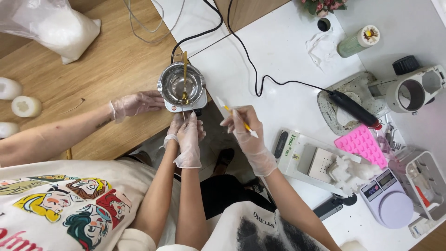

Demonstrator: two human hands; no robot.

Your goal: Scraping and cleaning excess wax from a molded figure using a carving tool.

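A steel pot (173,86) with clear liquid and a yellow stirrer (185,69) stands on a small white heater (200,100) at the joint of the wooden and white tables. My gloved left hand (189,139) is closed on the pot's thin wire handle (192,110) just below the heater. My gloved right hand (246,132) holds a small yellow-handled spatula (228,109) with a white tip, to the right of the pot. A co-worker's gloved hand (137,103) rests against the pot's left side. Their other hand (174,130) lies pressed beside my left hand.
A bag of white granules (60,28) and white round blocks (25,106) lie on the wooden table. Black cables (253,69) cross the white table. At the right are a pink mould (362,144), a digital scale (388,200), a white device (304,158) and a black tool (355,109).
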